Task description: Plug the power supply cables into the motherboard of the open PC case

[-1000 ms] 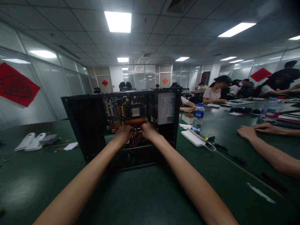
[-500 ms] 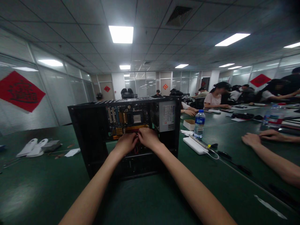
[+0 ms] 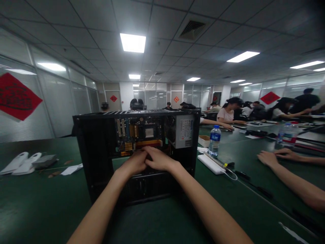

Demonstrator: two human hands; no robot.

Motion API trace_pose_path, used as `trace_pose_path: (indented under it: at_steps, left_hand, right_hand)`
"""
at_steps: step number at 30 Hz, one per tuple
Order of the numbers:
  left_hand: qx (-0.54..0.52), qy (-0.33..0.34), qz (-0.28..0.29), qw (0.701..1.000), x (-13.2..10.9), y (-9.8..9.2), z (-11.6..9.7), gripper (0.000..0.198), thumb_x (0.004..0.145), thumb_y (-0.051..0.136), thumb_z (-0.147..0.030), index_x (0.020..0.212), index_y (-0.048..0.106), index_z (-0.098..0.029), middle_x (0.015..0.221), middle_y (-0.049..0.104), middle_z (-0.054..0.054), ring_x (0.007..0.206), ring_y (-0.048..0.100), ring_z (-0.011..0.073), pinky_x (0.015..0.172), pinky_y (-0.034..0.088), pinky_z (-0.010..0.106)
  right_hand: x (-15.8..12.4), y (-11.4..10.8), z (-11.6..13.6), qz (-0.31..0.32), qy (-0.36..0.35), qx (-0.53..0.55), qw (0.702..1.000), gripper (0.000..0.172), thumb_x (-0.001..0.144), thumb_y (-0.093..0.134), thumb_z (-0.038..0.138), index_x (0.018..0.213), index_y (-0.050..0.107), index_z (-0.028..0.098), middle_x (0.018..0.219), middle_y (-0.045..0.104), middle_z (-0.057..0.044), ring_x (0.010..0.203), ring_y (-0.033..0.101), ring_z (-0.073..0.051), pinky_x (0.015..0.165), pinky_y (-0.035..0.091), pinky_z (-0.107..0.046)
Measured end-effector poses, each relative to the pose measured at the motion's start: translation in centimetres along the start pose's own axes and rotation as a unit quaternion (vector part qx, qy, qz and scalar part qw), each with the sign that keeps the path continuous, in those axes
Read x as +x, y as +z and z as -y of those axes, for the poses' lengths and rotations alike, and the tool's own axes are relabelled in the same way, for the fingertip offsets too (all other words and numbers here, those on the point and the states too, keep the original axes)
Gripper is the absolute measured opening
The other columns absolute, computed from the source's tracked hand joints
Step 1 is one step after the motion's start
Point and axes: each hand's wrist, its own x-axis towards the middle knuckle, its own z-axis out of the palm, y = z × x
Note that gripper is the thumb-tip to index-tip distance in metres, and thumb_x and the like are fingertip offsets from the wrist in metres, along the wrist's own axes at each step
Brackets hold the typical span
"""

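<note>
An open black computer case (image 3: 93,145) stands upright on the green table, its open side facing me. Inside it a motherboard (image 3: 127,128) shows slots and a square metal chip (image 3: 149,132), and a power supply (image 3: 184,132) fills the upper right corner. My left hand (image 3: 135,162) and my right hand (image 3: 159,159) are together inside the case, just below the board's lower edge and the orange memory slots (image 3: 149,143). Right fingers lie over the left ones. The fingertips of both are hidden, so what they touch or hold does not show.
A water bottle (image 3: 214,140), a white power bank (image 3: 212,164) with a cable and a small box (image 3: 204,140) stand right of the case. A neighbour's hands (image 3: 269,158) rest farther right. White slipper-like things (image 3: 21,163) and a grey block (image 3: 45,161) lie left.
My hands have drawn closer together, the right now overlapping the left; earlier they sat side by side with dark wires between them. The view has shifted slightly.
</note>
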Motion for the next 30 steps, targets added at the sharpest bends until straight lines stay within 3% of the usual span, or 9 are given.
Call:
trace_pose_path:
  at_steps: [12,30]
  left_hand:
    - [-0.031,0.034,-0.022,0.999,0.1,0.2,0.4,0.036,0.077,0.051,-0.009,0.109,0.067,-0.013,0.113,0.072,0.015,0.11,0.067,0.0289,0.096,0.05,0.034]
    - [-0.039,0.016,-0.028,0.999,0.4,0.3,0.5,0.039,0.073,0.05,-0.006,0.105,0.07,-0.013,0.112,0.074,0.014,0.109,0.068,0.0286,0.095,0.051,0.032]
  right_hand:
    - [-0.1,-0.1,0.5,0.035,0.064,-0.067,0.995,0.044,0.093,0.051,0.025,0.136,0.044,0.014,0.124,0.063,-0.017,0.114,0.06,-0.026,0.094,0.043,-0.036]
    - [-0.1,0.0,0.4,0.032,0.063,-0.109,0.992,0.041,0.097,0.047,0.028,0.135,0.042,0.015,0.12,0.067,-0.016,0.108,0.065,-0.026,0.088,0.045,-0.034]
